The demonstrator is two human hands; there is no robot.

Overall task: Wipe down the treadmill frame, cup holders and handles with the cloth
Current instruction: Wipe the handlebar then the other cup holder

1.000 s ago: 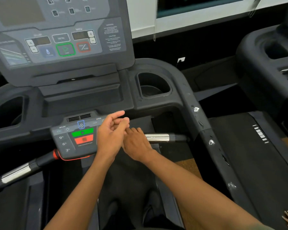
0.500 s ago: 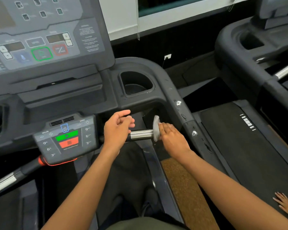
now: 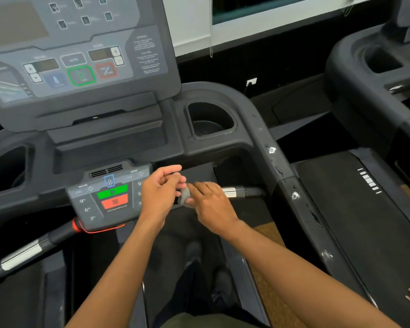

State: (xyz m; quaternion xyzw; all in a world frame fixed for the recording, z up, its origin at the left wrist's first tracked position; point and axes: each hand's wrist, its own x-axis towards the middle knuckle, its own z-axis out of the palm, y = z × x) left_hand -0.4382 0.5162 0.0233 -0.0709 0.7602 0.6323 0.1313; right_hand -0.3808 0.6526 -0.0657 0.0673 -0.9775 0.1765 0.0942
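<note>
Cloth [image 3: 185,194] has slid inward along the handle [image 3: 231,192], from the outer end to near the console [image 3: 109,197]. Bare metal now shows beyond the right hand [image 3: 208,204], which grips the cloth round the bar. Left hand [image 3: 161,189] is loosely curled, nothing in it. Judged: this handle is nearly wiped.

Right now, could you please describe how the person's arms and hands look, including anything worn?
Both arms are bare from the wrists to the frame's lower edge, with no sleeves in view. The left hand and right hand wear no gloves, and no watch, bracelet or ring shows on either.
</note>
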